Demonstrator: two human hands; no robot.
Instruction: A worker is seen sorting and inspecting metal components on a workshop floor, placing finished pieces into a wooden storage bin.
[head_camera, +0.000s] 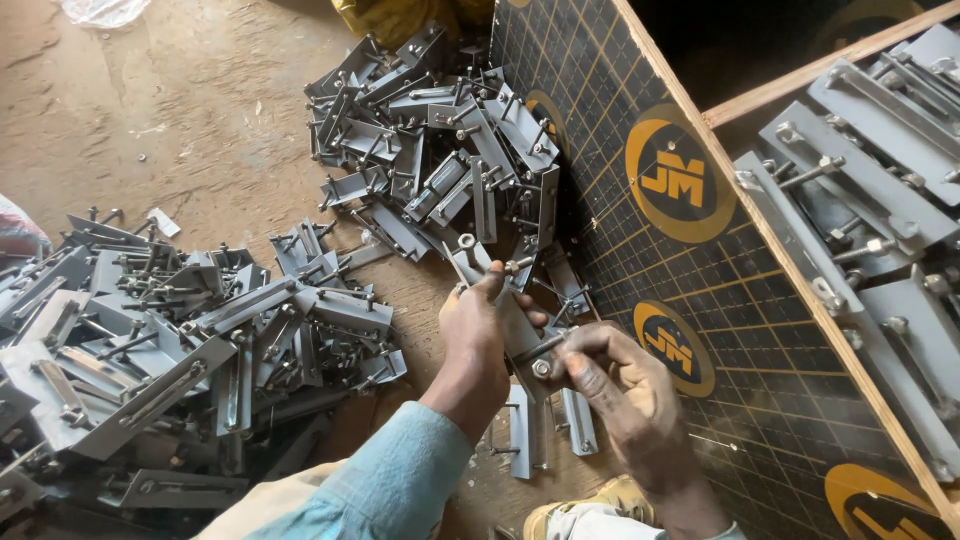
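- Lying at the left edge of the dirt floor (200, 110): a large heap of grey metal brackets (170, 350), each with bolts and nuts, piled loosely.
- Heaped toward the top middle of the floor, against the panel's edge: a second pile of brackets (430, 130) of the same kind.
- Closed around the upper part of a single grey bracket (478, 262): left hand (478, 335), sleeve light blue, thumb and fingers wrapped about the plate, held above the floor between the two piles.
- Pinching a bolt (542, 350) at the bracket's lower end: right hand (610, 385), fingertips pressed together on it.
- Standing tilted at the right: dark gridded plywood panel (610, 120) with round yellow emblems.
- Stacked beyond its wooden rim, at the right edge: more brackets in a box (870, 200).
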